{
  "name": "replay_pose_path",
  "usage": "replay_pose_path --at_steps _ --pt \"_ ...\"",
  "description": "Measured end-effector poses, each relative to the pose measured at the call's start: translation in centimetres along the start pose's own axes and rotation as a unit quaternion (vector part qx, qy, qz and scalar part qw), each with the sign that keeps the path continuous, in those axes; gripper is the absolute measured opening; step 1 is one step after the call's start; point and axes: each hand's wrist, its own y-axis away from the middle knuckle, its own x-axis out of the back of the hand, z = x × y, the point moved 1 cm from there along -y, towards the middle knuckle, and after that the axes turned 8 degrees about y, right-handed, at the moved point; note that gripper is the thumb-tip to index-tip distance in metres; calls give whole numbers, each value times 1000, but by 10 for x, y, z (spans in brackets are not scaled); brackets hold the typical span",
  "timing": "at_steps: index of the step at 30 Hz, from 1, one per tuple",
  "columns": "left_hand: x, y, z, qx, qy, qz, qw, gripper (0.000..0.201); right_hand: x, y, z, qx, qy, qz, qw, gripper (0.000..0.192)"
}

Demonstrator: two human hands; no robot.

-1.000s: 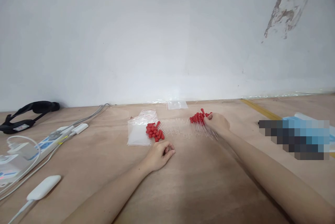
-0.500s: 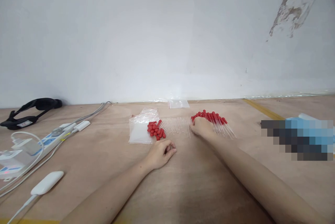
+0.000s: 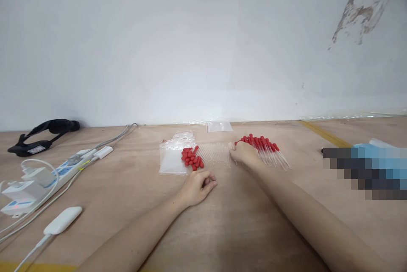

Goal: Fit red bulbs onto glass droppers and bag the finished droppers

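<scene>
My right hand (image 3: 244,153) reaches to the right end of a row of thin clear dropper tubes (image 3: 218,154); its fingers pinch around a tube, largely hidden by the hand. Just beyond and to its right lie several droppers (image 3: 269,149) with red bulbs fitted on clear stems, side by side at a slant. My left hand (image 3: 197,187) rests on the table with fingers curled and nothing visible in them. Right above it is a heap of loose red rubber bulbs (image 3: 191,159), partly on a clear plastic bag (image 3: 173,161).
Another small clear bag (image 3: 219,127) lies against the wall. To the left are a power strip (image 3: 68,168) with plugs and cables, a white oblong device (image 3: 63,220) on a cord, and a black strap-like object (image 3: 41,137). Blue material (image 3: 375,153), partly pixelated, is at right.
Over the tube row, my right hand has shifted slightly left. My left hand keeps its curled pose. The whole view has moved a little.
</scene>
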Motion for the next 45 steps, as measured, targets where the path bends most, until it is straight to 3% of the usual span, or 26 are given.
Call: replay_pose_path --at_steps 3,7,12,16,21,26,29,32,34,36,40,45 --pt "13 -5 3 -17 -21 81 996 13 4 27 6 51 -12 40 998 29" --pt "46 -30 -4 0 -115 166 979 16 2 71 18 209 -40 120 970 19" --pt "71 -80 -33 83 -109 156 978 16 -12 93 31 321 -67 170 929 13" --pt "66 -110 -58 126 -115 137 976 33 -26 88 35 323 -99 177 924 15" --pt "58 -119 -71 160 -91 141 973 30 -31 85 35 333 -116 190 917 14" --pt "65 -112 -52 144 -22 172 974 17 -31 85 36 340 -108 188 915 21" --pt "61 -93 -30 108 46 183 976 14 -32 84 36 341 -105 193 914 23" --pt "43 -61 -12 90 120 170 974 23 -34 83 35 330 -110 200 916 25" --pt "26 -38 -6 109 281 112 947 27 -34 84 35 327 -114 205 915 26" --pt "11 -19 -3 136 363 77 919 23 -33 85 35 328 -117 205 915 25" --pt "-6 -1 -6 158 377 83 909 25 -30 89 31 332 -125 203 912 24" --pt "-10 0 -7 131 388 55 911 30 -24 95 21 359 -140 214 897 22"
